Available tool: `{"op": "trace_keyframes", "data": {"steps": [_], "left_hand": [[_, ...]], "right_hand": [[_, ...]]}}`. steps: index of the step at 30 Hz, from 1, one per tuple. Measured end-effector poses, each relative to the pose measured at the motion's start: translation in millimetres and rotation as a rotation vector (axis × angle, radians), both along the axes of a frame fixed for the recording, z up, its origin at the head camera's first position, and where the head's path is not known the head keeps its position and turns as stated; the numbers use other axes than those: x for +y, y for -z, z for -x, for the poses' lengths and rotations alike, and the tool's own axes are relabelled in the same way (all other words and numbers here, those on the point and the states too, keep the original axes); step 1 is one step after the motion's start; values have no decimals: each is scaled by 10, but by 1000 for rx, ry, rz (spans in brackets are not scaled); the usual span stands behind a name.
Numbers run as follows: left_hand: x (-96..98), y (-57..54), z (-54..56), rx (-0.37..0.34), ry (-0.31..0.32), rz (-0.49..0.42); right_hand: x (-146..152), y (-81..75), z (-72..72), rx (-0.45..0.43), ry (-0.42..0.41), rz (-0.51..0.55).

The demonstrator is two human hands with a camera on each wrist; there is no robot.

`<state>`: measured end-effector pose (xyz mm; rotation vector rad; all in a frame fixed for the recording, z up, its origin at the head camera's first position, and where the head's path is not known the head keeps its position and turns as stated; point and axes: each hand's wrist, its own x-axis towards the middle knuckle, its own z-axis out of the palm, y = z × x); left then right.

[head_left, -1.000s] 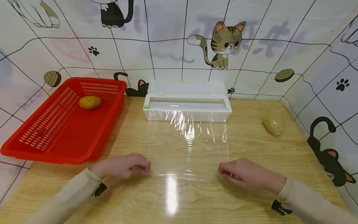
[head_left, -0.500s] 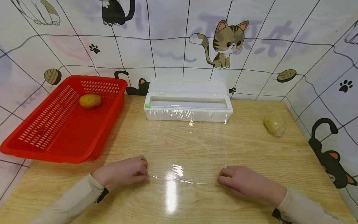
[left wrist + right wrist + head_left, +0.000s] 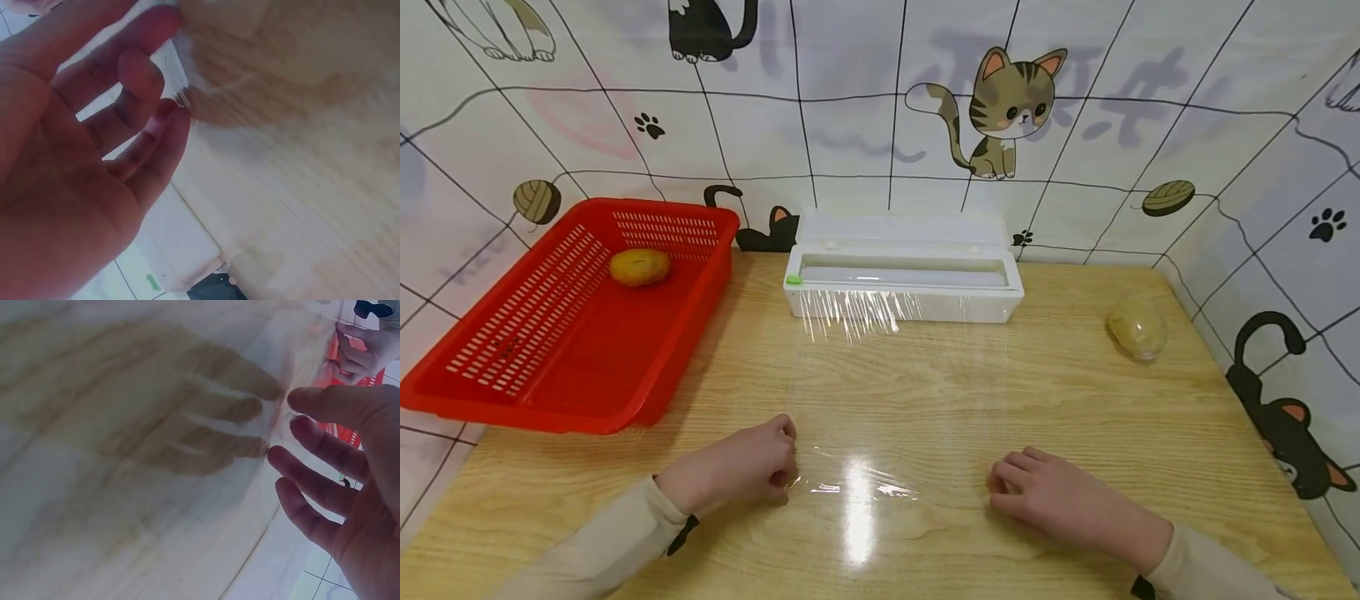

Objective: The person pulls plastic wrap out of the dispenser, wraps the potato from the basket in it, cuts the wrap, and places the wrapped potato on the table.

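Note:
A sheet of clear cling film [image 3: 887, 490] runs from a white cling film dispenser [image 3: 906, 258] with its lid up toward the front of the wooden table. At the sheet's front left corner is my left hand [image 3: 741, 465], its bent fingertips down on the film's edge. My right hand [image 3: 1067, 500] is at the front right corner, fingertips touching the film. In the right wrist view, the right fingers [image 3: 312, 475] are loosely bent, the thumb apart from them. The left wrist view has the left fingers [image 3: 140, 94] spread, with a crinkle of film at their tips.
On the left, a red plastic basket [image 3: 587, 358] holds one yellow potato [image 3: 640, 267]. Another potato [image 3: 1137, 327], wrapped in shiny film, lies at the right near the wall. Cat-print sheeting [image 3: 850, 100] closes off the back and sides.
Both hands have come slightly toward the person and lowered, drawing out the film's front edge. The sheet has gone from raised and glinting to lying almost flat, and the fingers have loosened.

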<state>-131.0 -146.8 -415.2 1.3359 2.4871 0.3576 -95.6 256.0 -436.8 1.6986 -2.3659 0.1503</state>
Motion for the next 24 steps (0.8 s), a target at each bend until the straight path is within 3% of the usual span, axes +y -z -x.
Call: {"op": "trace_keyframes", "data": {"steps": [4, 11, 16, 19, 24], "left_hand": [[5, -7, -48, 5, -45, 26], [2, -28, -152, 11, -179, 112], [-76, -83, -157, -16, -186, 126], [-102, -227, -72, -49, -171, 140], [-84, -672, 219, -25, -146, 142]], "right_hand": [[2, 19, -14, 45, -1, -5], [-1, 60, -26, 117, 2, 13], [-39, 66, -11, 152, -11, 10], [-60, 55, 6, 162, -17, 0], [-69, 34, 62, 192, -31, 5]]}}
